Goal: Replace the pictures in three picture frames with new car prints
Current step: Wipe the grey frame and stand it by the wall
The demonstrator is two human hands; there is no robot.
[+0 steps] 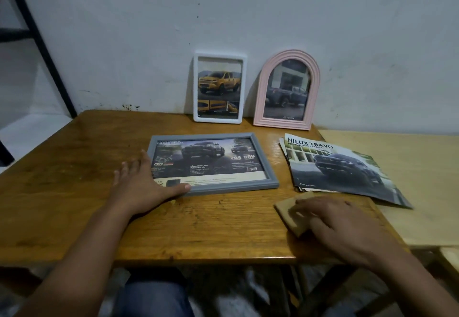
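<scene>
A grey picture frame (268,162) lies flat on the wooden table (74,167), with a dark car print inside it. My left hand (144,185) rests spread on the frame's near-left corner, thumb along its bottom edge. My right hand (332,225) lies flat on a brown backing board (288,210) near the table's front right. A white frame (244,85) with a yellow truck print and a pink arched frame (263,93) with a dark truck print lean upright against the wall.
A stack of car brochures (335,165), topped by a "Hilux Travo" cover, lies at the right and overlaps a paler second table (409,180). A black metal ladder-like frame (42,43) stands at the far left. My knees show under the table's front edge.
</scene>
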